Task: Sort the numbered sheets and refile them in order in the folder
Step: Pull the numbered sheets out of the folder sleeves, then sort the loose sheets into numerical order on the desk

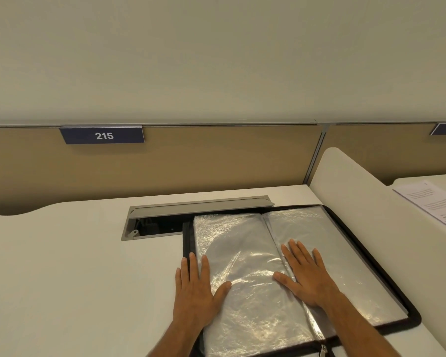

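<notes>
A black zip folder [386, 256] lies open on the white desk [75, 266], showing shiny clear plastic sleeves [245, 238] on both sides of its spine. My left hand [197, 287] lies flat with straight fingers on the folder's left edge, its thumb on the left sleeve page. Flat across the spine rests my right hand [305, 276], fingers spread onto the right page. Neither hand holds anything. Printed white sheets [435, 202] lie on the neighbouring desk at the far right.
A grey cable hatch [165, 215] stands open in the desk just behind the folder. A white divider [371, 207] runs along the folder's right side. A tan partition with a "215" sign [102, 135] closes off the back.
</notes>
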`<act>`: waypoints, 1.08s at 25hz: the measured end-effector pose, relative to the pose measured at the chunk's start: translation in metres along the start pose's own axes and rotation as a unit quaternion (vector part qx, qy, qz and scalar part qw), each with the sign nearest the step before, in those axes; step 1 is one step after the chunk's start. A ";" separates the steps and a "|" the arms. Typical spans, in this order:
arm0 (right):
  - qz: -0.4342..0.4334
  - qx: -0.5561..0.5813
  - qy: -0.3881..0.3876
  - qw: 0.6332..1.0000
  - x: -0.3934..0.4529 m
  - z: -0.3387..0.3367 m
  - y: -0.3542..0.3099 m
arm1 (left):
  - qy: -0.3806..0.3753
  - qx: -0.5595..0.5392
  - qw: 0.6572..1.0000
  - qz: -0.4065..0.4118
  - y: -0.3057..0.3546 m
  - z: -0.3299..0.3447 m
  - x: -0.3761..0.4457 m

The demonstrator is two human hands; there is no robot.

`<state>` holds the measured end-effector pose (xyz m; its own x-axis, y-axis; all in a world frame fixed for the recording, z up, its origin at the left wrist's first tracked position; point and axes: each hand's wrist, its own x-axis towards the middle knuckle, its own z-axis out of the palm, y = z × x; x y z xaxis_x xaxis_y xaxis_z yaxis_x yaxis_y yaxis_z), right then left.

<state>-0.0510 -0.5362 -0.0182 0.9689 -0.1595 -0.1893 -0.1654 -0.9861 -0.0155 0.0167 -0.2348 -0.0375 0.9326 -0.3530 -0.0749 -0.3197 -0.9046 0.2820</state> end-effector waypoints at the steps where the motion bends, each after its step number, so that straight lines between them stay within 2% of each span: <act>1: 0.002 -0.003 -0.010 1.000 0.000 -0.002 -0.001 | -0.005 0.002 1.000 0.005 -0.001 -0.003 0.000; 4: 0.012 -0.018 -0.022 1.000 -0.002 -0.012 -0.004 | -0.016 0.021 0.999 0.029 -0.008 -0.016 -0.004; 7: 0.026 0.003 0.000 1.000 -0.009 -0.020 -0.016 | -0.020 0.043 0.998 0.043 -0.019 -0.030 -0.014; 12: 0.031 0.025 0.033 0.999 -0.015 -0.023 -0.066 | -0.010 0.051 0.998 0.043 -0.053 -0.048 -0.029; 21: -0.028 0.074 0.059 0.995 -0.010 -0.029 -0.250 | 0.024 0.068 0.997 -0.010 -0.161 -0.105 -0.071; 27: -0.121 0.110 0.067 0.984 -0.020 -0.021 -0.371 | 0.055 0.080 0.994 -0.043 -0.253 -0.140 -0.112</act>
<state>-0.0047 -0.1678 0.0115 0.9980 0.0596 -0.0231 0.0516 -0.9646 -0.2588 0.0169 0.0671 0.0338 0.9673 -0.2532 0.0151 -0.2531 -0.9596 0.1231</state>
